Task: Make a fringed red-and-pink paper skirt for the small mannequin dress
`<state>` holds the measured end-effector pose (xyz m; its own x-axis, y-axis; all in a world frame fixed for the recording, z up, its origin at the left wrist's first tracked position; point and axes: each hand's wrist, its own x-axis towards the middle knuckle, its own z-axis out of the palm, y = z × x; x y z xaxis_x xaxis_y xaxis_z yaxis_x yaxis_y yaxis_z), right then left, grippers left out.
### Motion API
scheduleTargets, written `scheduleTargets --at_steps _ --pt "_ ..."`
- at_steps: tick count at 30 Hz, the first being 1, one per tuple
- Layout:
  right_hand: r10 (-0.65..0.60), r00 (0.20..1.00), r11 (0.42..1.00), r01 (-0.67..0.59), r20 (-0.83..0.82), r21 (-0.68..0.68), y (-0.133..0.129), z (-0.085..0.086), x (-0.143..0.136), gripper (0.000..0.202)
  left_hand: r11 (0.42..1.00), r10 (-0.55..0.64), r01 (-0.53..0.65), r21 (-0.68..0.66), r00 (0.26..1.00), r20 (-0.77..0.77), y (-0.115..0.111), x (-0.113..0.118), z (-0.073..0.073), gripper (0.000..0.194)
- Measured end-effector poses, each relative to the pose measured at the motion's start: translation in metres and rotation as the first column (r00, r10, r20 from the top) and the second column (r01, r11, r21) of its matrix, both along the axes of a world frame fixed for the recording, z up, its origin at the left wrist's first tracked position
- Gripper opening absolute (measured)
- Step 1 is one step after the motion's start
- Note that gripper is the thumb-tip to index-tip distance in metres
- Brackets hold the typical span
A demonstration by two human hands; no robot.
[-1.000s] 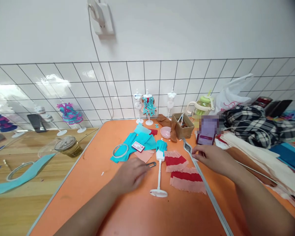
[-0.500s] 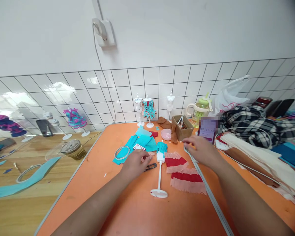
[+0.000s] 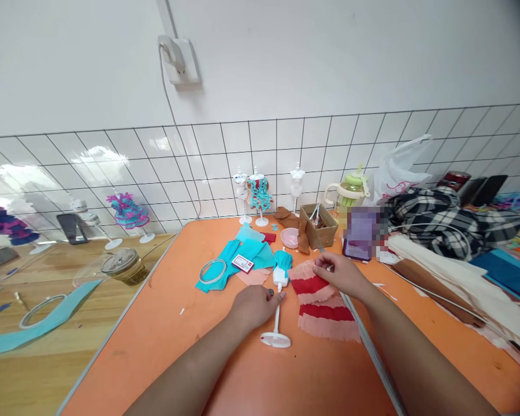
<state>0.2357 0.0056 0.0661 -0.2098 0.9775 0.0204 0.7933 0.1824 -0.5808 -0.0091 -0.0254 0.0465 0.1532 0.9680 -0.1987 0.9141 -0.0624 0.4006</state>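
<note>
A small white mannequin point(image 3: 281, 276) in a turquoise cloth top leans on its thin stand, with the round base point(image 3: 275, 340) towards me. My left hand point(image 3: 253, 306) is closed beside the stand, its thumb tip against the pole. A small dark metal tool point(image 3: 271, 292), perhaps thread snips, shows at its fingers, mostly hidden. My right hand point(image 3: 344, 274) pinches the upper right edge of a frayed pink-and-red fabric strip point(image 3: 309, 284). A second pink-and-red strip point(image 3: 329, 321) lies just below. Turquoise cloth point(image 3: 253, 252) and a pink cloth scrap point(image 3: 253, 276) lie left of the mannequin.
Tape rolls point(image 3: 212, 271), a small labelled card box point(image 3: 243, 263), a pink bowl point(image 3: 290, 237), a cardboard box point(image 3: 318, 225) and a phone point(image 3: 359, 234) surround the work. Dressed mannequins point(image 3: 260, 193) stand by the wall. A lidded cup point(image 3: 125, 266) stands left; fabric point(image 3: 448, 286) lies right.
My right hand has moved left and down onto the upper fabric strip and gripped it. My left hand has come down and right to the stand; the dark tool is now at its fingers.
</note>
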Motion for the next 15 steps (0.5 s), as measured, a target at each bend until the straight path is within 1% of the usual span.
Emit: scheduleTargets --at_steps 1,2,3,4,5,6,7,8,9,10,12,14,15 --pt "0.039 0.986 0.999 -0.037 -0.165 0.017 -0.007 0.010 0.000 0.017 0.998 0.026 -0.029 0.056 0.999 0.048 0.001 -0.004 0.009 0.062" --pt "0.075 0.950 0.997 -0.070 -0.303 0.027 -0.015 0.021 -0.002 0.019 0.991 0.023 -0.041 0.126 0.990 0.139 0.001 -0.008 0.020 0.061" --pt "0.091 0.912 0.996 -0.081 -0.401 0.042 -0.023 0.031 -0.005 0.020 0.977 0.008 -0.064 0.201 0.963 0.269 0.001 -0.011 0.034 0.059" --pt "0.109 0.882 0.994 -0.093 -0.459 0.059 -0.030 0.040 -0.010 0.020 0.968 -0.042 -0.066 0.240 0.908 0.417 0.000 -0.014 0.049 0.057" --pt "0.127 0.862 0.992 -0.103 -0.490 0.075 -0.036 0.049 -0.017 0.020 0.966 -0.100 -0.054 0.253 0.824 0.558 -0.002 -0.017 0.065 0.056" --pt "0.145 0.859 0.989 -0.117 -0.491 0.086 -0.042 0.058 -0.024 0.019 0.969 -0.164 0.001 0.248 0.752 0.638 -0.004 -0.019 0.079 0.057" --pt "0.162 0.869 0.986 -0.129 -0.468 0.101 -0.046 0.065 -0.032 0.018 0.968 -0.201 0.040 0.247 0.713 0.672 -0.007 -0.020 0.092 0.057" --pt "0.170 0.886 0.984 -0.125 -0.431 0.130 -0.049 0.071 -0.040 0.016 0.968 -0.219 0.070 0.240 0.700 0.680 -0.011 -0.021 0.103 0.056" --pt "0.175 0.904 0.979 -0.117 -0.390 0.169 -0.051 0.077 -0.048 0.015 0.972 -0.215 0.090 0.215 0.700 0.681 -0.014 -0.022 0.110 0.053" --pt "0.178 0.916 0.972 -0.107 -0.359 0.208 -0.051 0.082 -0.056 0.015 0.983 -0.169 0.073 0.166 0.701 0.693 -0.018 -0.022 0.116 0.049" --pt "0.192 0.911 0.960 -0.098 -0.364 0.262 -0.051 0.089 -0.068 0.015 0.995 -0.085 0.027 0.091 0.672 0.736 -0.023 -0.022 0.120 0.041" --pt "0.231 0.865 0.957 -0.119 -0.446 0.264 -0.049 0.094 -0.077 0.018 0.997 -0.058 -0.002 0.075 0.612 0.789 -0.025 -0.025 0.120 0.036" --pt "0.253 0.832 0.957 -0.142 -0.493 0.251 -0.048 0.096 -0.080 0.025 0.997 -0.064 0.000 0.079 0.589 0.806 -0.025 -0.027 0.119 0.034"
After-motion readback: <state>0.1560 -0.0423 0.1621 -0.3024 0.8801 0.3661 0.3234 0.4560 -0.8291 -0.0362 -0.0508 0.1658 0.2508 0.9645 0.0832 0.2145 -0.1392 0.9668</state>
